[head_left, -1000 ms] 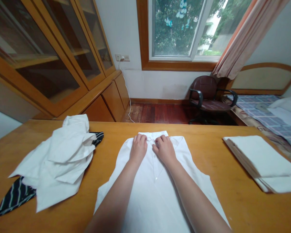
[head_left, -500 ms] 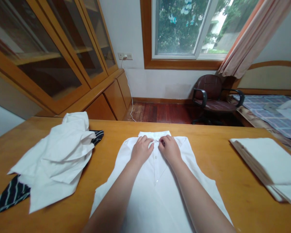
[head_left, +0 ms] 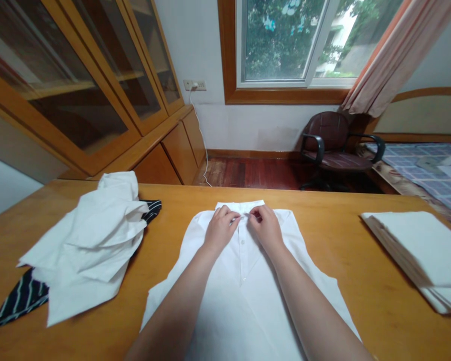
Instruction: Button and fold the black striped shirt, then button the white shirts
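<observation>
A white shirt (head_left: 225, 301) lies spread out on the wooden table (head_left: 334, 240), its collar (head_left: 240, 206) toward the far edge. Down its middle runs a button strip with small buttons (head_left: 242, 241). At the left of the neck opening, my left hand (head_left: 222, 228) pinches the shirt's edge just below the collar. My right hand (head_left: 265, 225) pinches the collar area from the other side, fingers curled. The fingertips of both hands are close together over the top of the button strip. Whether a button sits between them is too small to tell.
Crumpled white cloth (head_left: 90, 245) lies on the table's left over a black striped cloth (head_left: 20, 298). A folded white cloth stack (head_left: 421, 250) rests at the right. Beyond the table stand a glass-door cabinet (head_left: 135, 125), an office chair (head_left: 330, 140) and a bed (head_left: 424, 165).
The fingers have shifted slightly at the collar, and the right thumb and fingertips now show more plainly pinched. The whole view has moved a little; the cloths lie as before.
</observation>
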A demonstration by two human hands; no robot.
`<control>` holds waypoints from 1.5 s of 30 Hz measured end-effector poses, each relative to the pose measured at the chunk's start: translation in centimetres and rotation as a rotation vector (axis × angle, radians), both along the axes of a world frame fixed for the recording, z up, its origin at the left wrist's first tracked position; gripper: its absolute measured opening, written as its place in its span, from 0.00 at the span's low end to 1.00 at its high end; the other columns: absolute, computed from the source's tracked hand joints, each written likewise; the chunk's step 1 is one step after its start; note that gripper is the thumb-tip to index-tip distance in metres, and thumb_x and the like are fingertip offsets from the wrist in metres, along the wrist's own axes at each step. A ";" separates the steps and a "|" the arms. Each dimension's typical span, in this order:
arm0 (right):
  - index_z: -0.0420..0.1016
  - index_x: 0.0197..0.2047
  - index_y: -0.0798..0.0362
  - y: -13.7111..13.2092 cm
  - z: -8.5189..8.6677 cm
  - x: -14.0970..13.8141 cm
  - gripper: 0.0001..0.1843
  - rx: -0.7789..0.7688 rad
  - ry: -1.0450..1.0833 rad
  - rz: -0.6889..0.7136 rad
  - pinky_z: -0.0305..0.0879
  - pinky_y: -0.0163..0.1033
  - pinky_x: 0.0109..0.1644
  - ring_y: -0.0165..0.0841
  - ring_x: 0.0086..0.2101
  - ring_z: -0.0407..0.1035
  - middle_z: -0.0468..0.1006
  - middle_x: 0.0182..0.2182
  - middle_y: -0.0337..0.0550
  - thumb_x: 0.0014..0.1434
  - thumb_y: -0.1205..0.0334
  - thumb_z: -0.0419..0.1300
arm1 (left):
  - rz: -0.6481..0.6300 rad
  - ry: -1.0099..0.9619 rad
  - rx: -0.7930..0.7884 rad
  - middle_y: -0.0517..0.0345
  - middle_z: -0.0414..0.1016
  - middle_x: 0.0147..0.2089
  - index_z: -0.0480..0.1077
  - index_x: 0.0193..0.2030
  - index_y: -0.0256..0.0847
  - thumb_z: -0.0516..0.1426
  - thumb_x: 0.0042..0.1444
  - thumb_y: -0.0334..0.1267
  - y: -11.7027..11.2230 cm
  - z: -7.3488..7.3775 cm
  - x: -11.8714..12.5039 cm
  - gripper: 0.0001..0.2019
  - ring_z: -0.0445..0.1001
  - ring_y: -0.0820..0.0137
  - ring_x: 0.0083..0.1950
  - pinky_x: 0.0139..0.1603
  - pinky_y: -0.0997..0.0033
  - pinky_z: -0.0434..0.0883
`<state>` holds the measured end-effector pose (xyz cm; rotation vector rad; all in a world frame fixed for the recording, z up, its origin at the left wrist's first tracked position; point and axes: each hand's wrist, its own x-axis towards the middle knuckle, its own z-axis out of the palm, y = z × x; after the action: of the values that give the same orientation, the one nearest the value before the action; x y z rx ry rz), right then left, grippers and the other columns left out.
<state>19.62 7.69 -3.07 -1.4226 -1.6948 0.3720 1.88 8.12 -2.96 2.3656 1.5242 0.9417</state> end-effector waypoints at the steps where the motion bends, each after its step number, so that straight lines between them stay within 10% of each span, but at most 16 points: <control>1: 0.72 0.33 0.50 0.0 0.0 0.0 0.05 0.019 -0.015 0.003 0.64 0.41 0.43 0.38 0.37 0.67 0.75 0.32 0.42 0.57 0.69 0.57 | 0.006 -0.014 -0.002 0.55 0.69 0.38 0.77 0.39 0.43 0.58 0.64 0.37 0.1 0.0 0.1 0.06 0.70 0.64 0.44 0.48 0.62 0.70; 45: 0.79 0.36 0.52 -0.8 1.0 -1.2 0.09 0.344 -0.345 0.153 0.61 0.39 0.37 0.34 0.33 0.67 0.76 0.32 0.44 0.66 0.62 0.58 | -0.041 -0.618 -0.363 0.57 0.70 0.35 0.78 0.32 0.41 0.60 0.56 0.42 1.0 0.9 -0.9 0.08 0.70 0.67 0.40 0.43 0.68 0.66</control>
<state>18.46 6.86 -2.06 -1.1511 -2.0363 -0.0906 1.01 9.07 -2.10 1.6384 1.2566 1.1301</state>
